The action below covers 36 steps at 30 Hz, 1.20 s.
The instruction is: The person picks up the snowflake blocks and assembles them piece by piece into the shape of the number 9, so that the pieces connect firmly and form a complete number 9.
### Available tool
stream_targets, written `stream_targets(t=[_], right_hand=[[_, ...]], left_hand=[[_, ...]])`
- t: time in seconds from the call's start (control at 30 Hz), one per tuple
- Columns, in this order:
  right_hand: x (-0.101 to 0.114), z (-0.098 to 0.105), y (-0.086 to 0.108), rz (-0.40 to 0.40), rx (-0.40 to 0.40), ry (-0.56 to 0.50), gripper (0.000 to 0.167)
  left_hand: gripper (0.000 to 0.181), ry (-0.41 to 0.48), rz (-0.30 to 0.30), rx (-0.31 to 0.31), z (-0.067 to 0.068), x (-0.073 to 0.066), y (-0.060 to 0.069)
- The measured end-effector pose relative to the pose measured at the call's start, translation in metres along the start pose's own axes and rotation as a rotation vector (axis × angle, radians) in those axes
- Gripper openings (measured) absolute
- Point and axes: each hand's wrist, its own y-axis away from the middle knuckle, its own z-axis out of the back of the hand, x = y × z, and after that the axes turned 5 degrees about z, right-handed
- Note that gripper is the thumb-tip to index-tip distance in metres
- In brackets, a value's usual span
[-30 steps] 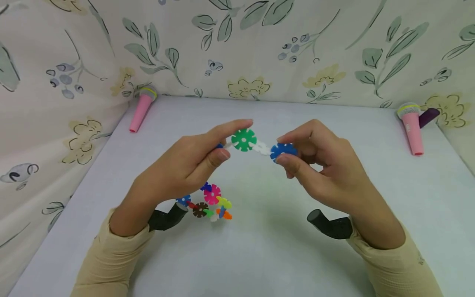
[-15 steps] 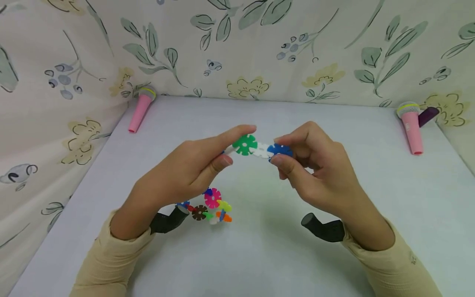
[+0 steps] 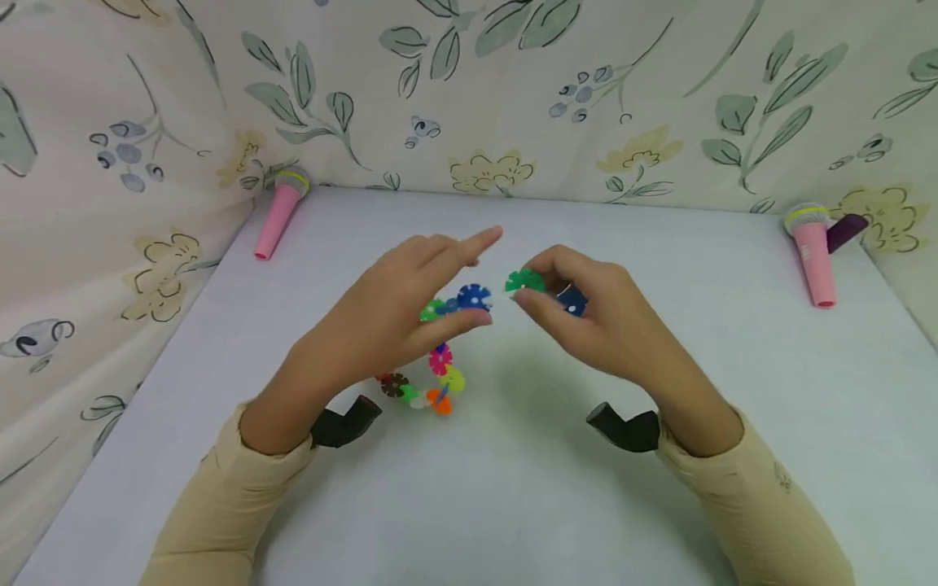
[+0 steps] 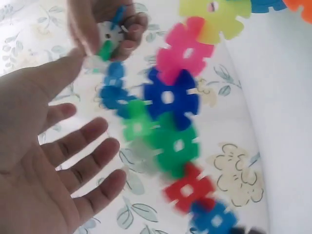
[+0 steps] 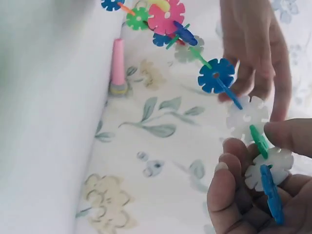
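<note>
A chain of slotted, interlocking plastic discs (image 5: pixel 216 75) in many colours hangs between and below my hands. My right hand (image 3: pixel 611 325) pinches a green disc (image 3: pixel 523 282) near one end with thumb and index finger. Past that grip, a white disc (image 5: pixel 269 168) and a blue end disc (image 5: pixel 271 195) lie inside the curled palm. My left hand (image 3: pixel 388 313) has its fingers straight and spread, with the thumb apart. A blue disc (image 3: pixel 473 298) of the chain shows between its thumb and fingers. The lower chain, with a pink disc (image 3: pixel 440 358), hangs beyond the left wrist, partly hidden.
A pink toy microphone (image 3: pixel 278 216) lies at the back left of the white table (image 3: pixel 513 505). Another pink microphone (image 3: pixel 813 256), beside a dark purple object (image 3: pixel 847 232), is at the back right. Floral cloth (image 3: pixel 469 98) stands behind and at the left.
My left fingers have spread off the chain. The right hand has moved left and its pinch has shifted from the blue disc to the green one. The hanging part has risen slightly.
</note>
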Motion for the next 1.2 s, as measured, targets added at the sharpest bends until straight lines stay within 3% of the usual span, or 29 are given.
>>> stream_targets(t=[0.07,0.13,0.17,0.23,0.33,0.4,0.43,0.5,0.57,0.63,0.77,0.83,0.93,1.07,1.13,1.2], right_hand=[[-0.021,0.004,-0.002,-0.121,0.017,-0.032,0.016],[-0.042,0.008,-0.002,-0.263,0.03,-0.069,0.021],[-0.052,0.011,-0.002,-0.335,0.041,-0.078,0.023],[-0.068,0.015,-0.002,-0.463,0.091,-0.055,0.027],[-0.086,0.022,0.002,-0.571,0.233,0.054,0.028],[-0.091,0.026,0.005,-0.576,0.359,0.139,0.026],[-0.092,0.029,0.006,-0.56,0.42,0.173,0.024],[-0.091,0.033,0.008,-0.535,0.534,0.214,0.017],[-0.088,0.037,0.008,-0.528,0.642,0.229,0.021],[-0.084,0.039,0.008,-0.529,0.714,0.224,0.029],[-0.081,0.035,0.007,-0.526,0.695,0.24,0.022],[-0.082,0.031,0.006,-0.527,0.666,0.256,0.02],[-0.082,0.025,0.005,-0.537,0.703,0.259,0.022],[-0.077,0.021,0.003,-0.52,0.832,0.198,0.021],[-0.075,0.02,0.002,-0.517,0.879,0.161,0.027],[-0.073,0.02,0.002,-0.507,0.878,0.152,0.027]], left_hand=[[0.061,-0.056,0.101,0.027,0.001,0.002,0.0],[0.047,-0.082,0.192,0.136,0.001,0.003,0.001],[0.041,-0.084,0.228,0.227,0.001,0.004,0.003],[0.035,-0.059,0.286,0.474,-0.002,0.003,0.005],[0.034,0.019,0.316,0.803,-0.014,-0.001,0.009],[0.032,0.053,0.322,0.919,-0.022,-0.006,0.01],[0.029,0.053,0.33,0.946,-0.026,-0.009,0.01],[0.023,0.038,0.342,0.965,-0.033,-0.012,0.009],[0.018,-0.012,0.38,0.966,-0.038,-0.014,0.009],[0.02,-0.1,0.406,0.924,-0.04,-0.012,0.007],[0.039,-0.353,0.435,0.756,-0.041,0.0,0.004],[0.053,-0.429,0.46,0.72,-0.042,0.007,0.003],[0.061,-0.411,0.484,0.738,-0.043,0.015,0.003],[0.061,-0.343,0.473,0.775,-0.046,0.019,0.002],[0.061,-0.294,0.467,0.802,-0.048,0.019,0.001],[0.062,-0.216,0.452,0.838,-0.05,0.017,0.0]])
